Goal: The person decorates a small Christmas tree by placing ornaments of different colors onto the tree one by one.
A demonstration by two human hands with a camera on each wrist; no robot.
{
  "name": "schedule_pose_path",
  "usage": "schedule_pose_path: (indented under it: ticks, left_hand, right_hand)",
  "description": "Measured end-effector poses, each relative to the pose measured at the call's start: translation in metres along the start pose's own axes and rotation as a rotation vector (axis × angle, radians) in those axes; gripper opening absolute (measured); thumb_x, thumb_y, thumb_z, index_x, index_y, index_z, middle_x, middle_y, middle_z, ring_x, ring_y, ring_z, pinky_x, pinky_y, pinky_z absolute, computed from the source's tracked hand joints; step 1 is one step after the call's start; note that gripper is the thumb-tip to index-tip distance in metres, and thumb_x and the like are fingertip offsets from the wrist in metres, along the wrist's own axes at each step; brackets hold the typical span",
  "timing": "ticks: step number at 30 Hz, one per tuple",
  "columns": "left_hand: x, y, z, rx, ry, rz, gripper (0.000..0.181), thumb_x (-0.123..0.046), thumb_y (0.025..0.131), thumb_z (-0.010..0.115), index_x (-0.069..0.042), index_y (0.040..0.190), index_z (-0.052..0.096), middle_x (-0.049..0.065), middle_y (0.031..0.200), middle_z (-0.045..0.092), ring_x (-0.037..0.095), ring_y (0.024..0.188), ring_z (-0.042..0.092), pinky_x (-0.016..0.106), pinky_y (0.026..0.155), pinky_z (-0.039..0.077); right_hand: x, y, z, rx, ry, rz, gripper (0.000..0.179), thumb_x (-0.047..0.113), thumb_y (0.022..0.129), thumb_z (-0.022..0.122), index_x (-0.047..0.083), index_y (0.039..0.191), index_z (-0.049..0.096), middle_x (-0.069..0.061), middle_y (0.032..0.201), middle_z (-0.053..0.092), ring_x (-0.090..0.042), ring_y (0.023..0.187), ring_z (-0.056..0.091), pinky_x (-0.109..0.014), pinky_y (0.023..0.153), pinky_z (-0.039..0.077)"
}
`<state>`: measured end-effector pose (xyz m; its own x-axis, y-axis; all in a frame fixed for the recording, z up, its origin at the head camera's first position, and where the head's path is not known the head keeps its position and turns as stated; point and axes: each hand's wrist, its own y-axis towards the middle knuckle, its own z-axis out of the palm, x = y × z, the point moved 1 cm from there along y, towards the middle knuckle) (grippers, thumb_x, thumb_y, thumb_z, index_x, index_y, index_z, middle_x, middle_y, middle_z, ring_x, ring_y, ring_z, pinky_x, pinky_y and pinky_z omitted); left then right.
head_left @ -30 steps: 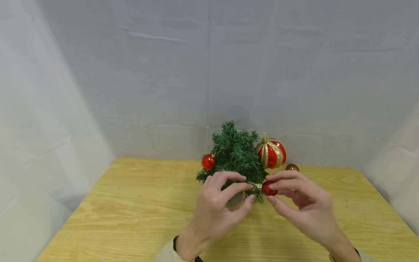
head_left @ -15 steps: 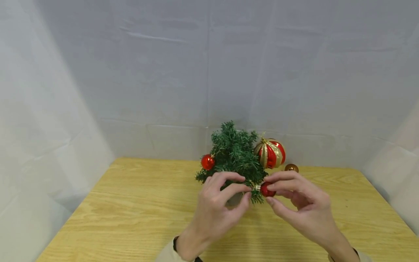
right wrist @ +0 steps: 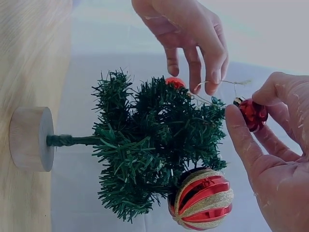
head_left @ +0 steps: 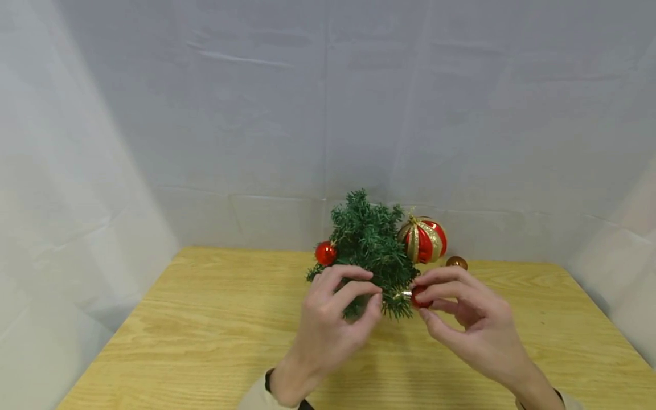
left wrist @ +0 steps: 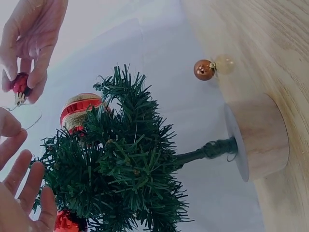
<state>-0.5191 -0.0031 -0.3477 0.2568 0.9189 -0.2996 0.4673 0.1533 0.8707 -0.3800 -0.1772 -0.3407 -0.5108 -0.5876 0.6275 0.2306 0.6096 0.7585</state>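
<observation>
My right hand [head_left: 476, 316] pinches a small dark red Christmas bauble [right wrist: 254, 116] between thumb and fingers, its gold cap turned toward the left hand. A thin gold string loop [right wrist: 200, 85] runs from that cap, and my left hand [head_left: 333, 319] pinches it between thumb and index finger, the other fingers spread. Behind both hands stands a small green artificial Christmas tree [head_left: 369, 239] on a round wooden base [left wrist: 263, 137]. The hands are in front of its lower branches, which overlap the string in the head view.
On the tree hang a shiny red bauble [head_left: 326, 253] at left and a large red-and-gold striped bauble [head_left: 424, 240] at right. A small copper-brown bauble [left wrist: 204, 70] lies on the wooden table [head_left: 215, 319] behind the right hand. A pale cloth backdrop [head_left: 256, 125] rises behind.
My left hand has shifted left, away from the bauble's cap, drawing the string out. The right hand keeps its hold on the red bauble and has barely moved.
</observation>
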Motion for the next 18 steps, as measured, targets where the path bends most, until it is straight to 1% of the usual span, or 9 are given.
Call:
schedule_pose_path:
  ticks: [2,4,9,12,16,18]
  left_hand:
    - [0.0007,-0.0002,-0.0008,-0.005,-0.002,-0.001,0.005,-0.011,0.087,0.075,-0.015,0.091,0.076,0.003,0.106,0.071,0.016,0.096,0.067,0.034,0.083,0.053]
    - [0.0015,-0.0005,-0.0017,-0.011,-0.004,-0.005,0.005,-0.011,0.088,0.074,-0.014,0.090,0.076,0.003,0.106,0.071,0.016,0.096,0.067,0.033,0.083,0.053]
    - [0.0039,-0.0017,-0.0045,-0.024,-0.013,-0.007,0.003,-0.011,0.089,0.072,-0.013,0.090,0.075,0.003,0.107,0.070,0.018,0.097,0.067,0.033,0.084,0.054]
    - [0.0048,-0.0021,-0.0056,-0.029,-0.019,-0.002,0.004,-0.011,0.090,0.072,-0.012,0.090,0.075,0.003,0.107,0.070,0.019,0.097,0.067,0.032,0.083,0.055]
    - [0.0053,-0.0024,-0.0066,-0.034,-0.024,0.002,0.005,-0.010,0.089,0.072,-0.013,0.090,0.075,0.003,0.106,0.069,0.019,0.097,0.067,0.030,0.082,0.056]
    - [0.0051,-0.0024,-0.0069,-0.037,-0.027,0.003,0.005,-0.009,0.089,0.072,-0.013,0.090,0.075,0.003,0.106,0.069,0.019,0.096,0.067,0.030,0.081,0.056]
  right_hand:
    - [0.0012,-0.0004,0.0002,-0.001,-0.022,0.031,0.044,-0.034,0.078,0.059,-0.002,0.106,0.070,-0.010,0.124,0.064,-0.016,0.107,0.067,-0.025,0.082,0.061]
    - [0.0015,-0.0003,0.0004,-0.005,-0.036,0.043,0.042,-0.033,0.078,0.060,-0.001,0.103,0.070,-0.010,0.123,0.064,-0.015,0.106,0.067,-0.024,0.080,0.061]
    - [0.0008,0.0003,0.0016,-0.017,-0.056,0.030,0.039,-0.032,0.076,0.063,0.000,0.098,0.068,-0.012,0.118,0.064,-0.015,0.100,0.068,-0.024,0.075,0.061]
    - [0.0003,0.0011,0.0017,-0.013,-0.086,0.026,0.037,-0.029,0.077,0.066,0.002,0.097,0.068,-0.011,0.112,0.065,-0.014,0.094,0.067,-0.024,0.072,0.061]
    - [-0.0006,0.0018,0.0024,0.003,-0.148,0.012,0.038,-0.027,0.076,0.070,0.003,0.099,0.069,-0.011,0.105,0.065,-0.011,0.088,0.067,-0.022,0.069,0.060]
    - [-0.0008,0.0020,0.0028,0.013,-0.218,0.000,0.039,-0.025,0.074,0.073,0.004,0.100,0.070,-0.009,0.103,0.065,-0.008,0.086,0.067,-0.020,0.069,0.060]
